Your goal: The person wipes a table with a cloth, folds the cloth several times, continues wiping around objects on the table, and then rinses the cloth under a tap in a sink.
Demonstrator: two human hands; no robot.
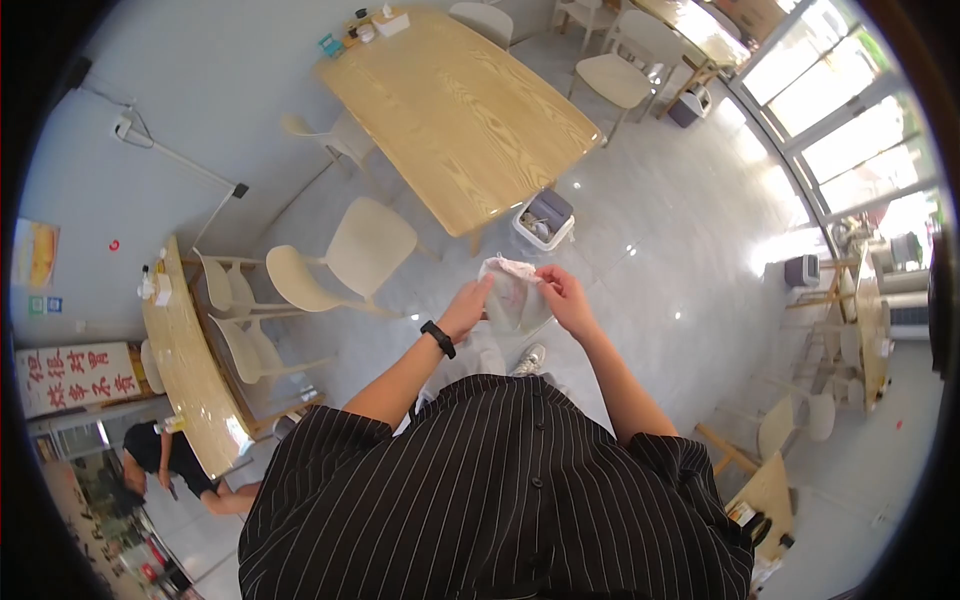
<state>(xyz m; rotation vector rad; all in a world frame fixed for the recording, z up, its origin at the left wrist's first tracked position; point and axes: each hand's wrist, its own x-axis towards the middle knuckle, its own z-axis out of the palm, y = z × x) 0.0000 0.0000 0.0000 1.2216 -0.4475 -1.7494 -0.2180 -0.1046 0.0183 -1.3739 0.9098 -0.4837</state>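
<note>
In front of my waist I hold a thin, see-through plastic bag (514, 305) between both hands. Its upper edge is crumpled, whitish with a pink tint. My left hand (466, 311), with a black watch (438, 339) on the wrist, is closed on the bag's left side. On the other side my right hand (566, 299) pinches the bag near its top corner. Just beyond the bag a small trash bin (540, 240) with a white rim and a grey lid stands on the floor, some litter visible inside.
A large wooden table (460, 115) stands ahead, with beige chairs (372, 245) to its left. Another table (190, 360) runs along the left wall, near a bending person (170, 460) in dark clothes. More bins (801, 270), tables and chairs line the window side.
</note>
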